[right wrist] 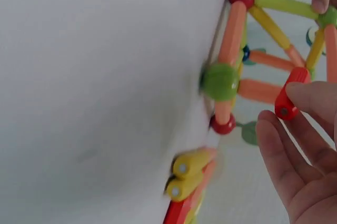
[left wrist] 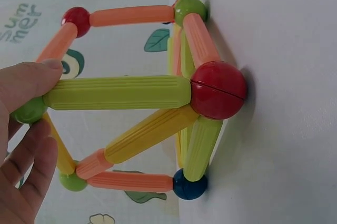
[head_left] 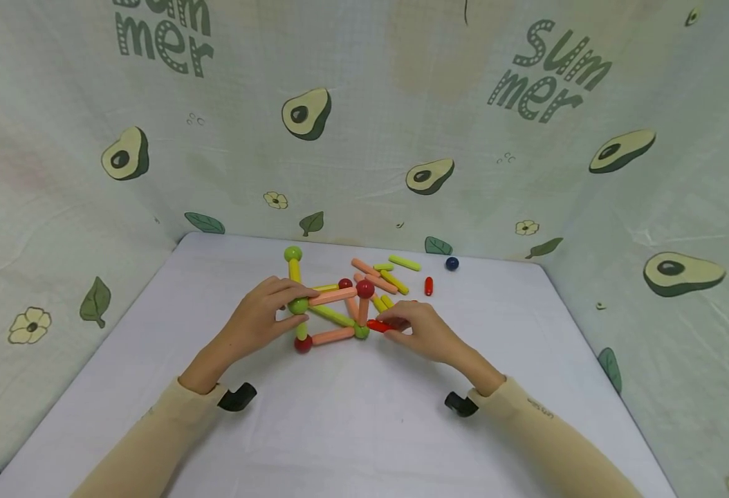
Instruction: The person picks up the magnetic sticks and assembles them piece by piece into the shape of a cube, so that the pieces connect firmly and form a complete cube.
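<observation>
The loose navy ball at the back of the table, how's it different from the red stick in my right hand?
The navy ball is round, while the red stick is elongated. The ball is dark blue; the stick is bright red. The ball rests on the table, whereas your right hand pinches the stick.

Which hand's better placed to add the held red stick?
Right, probably: the right hand pinches the red stick near the frame, while the left hand grips a green ball on it.
</observation>
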The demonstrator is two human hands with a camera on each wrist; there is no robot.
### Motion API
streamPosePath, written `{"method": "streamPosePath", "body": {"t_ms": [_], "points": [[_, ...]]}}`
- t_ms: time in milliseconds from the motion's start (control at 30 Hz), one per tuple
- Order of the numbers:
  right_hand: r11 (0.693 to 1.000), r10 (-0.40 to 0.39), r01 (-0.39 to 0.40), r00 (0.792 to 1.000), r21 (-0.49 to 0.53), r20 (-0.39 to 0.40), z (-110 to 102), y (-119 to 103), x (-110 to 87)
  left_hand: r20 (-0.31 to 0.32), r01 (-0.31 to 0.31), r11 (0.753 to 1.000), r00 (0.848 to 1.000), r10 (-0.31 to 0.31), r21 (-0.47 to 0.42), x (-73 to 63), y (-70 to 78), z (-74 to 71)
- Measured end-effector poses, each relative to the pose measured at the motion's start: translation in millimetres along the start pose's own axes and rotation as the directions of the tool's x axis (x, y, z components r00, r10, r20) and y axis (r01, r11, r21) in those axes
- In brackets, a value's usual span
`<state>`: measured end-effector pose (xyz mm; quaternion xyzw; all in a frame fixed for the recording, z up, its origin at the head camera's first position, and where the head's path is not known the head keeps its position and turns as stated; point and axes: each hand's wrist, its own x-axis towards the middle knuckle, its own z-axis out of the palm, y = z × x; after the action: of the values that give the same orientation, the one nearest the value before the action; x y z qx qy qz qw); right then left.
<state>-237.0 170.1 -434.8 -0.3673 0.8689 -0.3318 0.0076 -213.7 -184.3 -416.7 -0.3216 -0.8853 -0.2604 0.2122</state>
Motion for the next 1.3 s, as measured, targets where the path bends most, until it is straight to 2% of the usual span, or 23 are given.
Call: {"method": "streamPosePath", "body": {"t_ms": [167,267,600,1067,1300], "points": [[0.996,-0.047,0.054,0.993,0.065,-0.111,20.7,-28.1,15.6,-0.006,-0.005,1.000,1.000,0.005,0.000,-0.6,-0.2,-0.1],[0.995,-0.062,0.075,0.984,0.070,-0.167,30.6,-40.4,24.4,-0.009,-0.009,1.000,1.000,0.009,0.000,-0.3,-0.1,-0.4],[0.993,-0.073,0.098,0.953,0.071,-0.294,58.8,-54.8,46.5,0.005,0.003,0.998,1.000,-0.002,-0.069,0.2,-1.5,-2.5],[0.990,-0.058,0.098,0.935,0.099,-0.350,72.5,-59.0,55.9,-0.005,-0.002,0.995,1.000,0.002,-0.096,0.1,-2.1,-1.0],[0.988,-0.070,0.115,0.930,0.105,-0.361,76.4,-59.8,57.8,0.032,0.044,0.988,0.999,-0.040,-0.151,2.8,1.5,0.1]]}}
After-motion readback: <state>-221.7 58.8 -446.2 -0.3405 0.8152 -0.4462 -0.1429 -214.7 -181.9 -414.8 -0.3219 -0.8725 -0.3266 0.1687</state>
